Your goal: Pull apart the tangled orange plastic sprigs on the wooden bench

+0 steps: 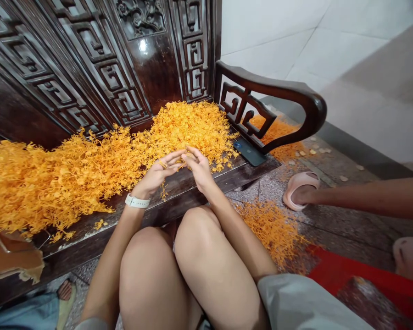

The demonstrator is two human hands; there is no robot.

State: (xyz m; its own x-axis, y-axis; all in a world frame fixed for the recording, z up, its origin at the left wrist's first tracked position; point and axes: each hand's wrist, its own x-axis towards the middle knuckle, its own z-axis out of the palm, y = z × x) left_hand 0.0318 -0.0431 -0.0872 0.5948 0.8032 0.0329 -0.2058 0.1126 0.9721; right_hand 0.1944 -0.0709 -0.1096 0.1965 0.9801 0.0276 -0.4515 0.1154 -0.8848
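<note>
My left hand (154, 178), with a white watch band (137, 201) at its wrist, is raised over the front of the dark wooden bench (179, 187). Its fingers close round an orange plastic flower sprig (164, 190), part of which hangs below the palm. My right hand (198, 170) meets it fingertip to fingertip, thumb and fingers pinched on a small orange piece mostly hidden between them. Just behind both hands, a heap of orange plastic flower pieces (189, 126) covers the seat and spreads into a long pile (55, 183) on the left.
A dark phone (249, 152) lies beside the carved armrest (285, 91). More orange pieces (270, 229) lie on the floor, near another person's pink shoe (291, 192) and a red sheet (330, 270). At left is a torn cardboard box (13, 256).
</note>
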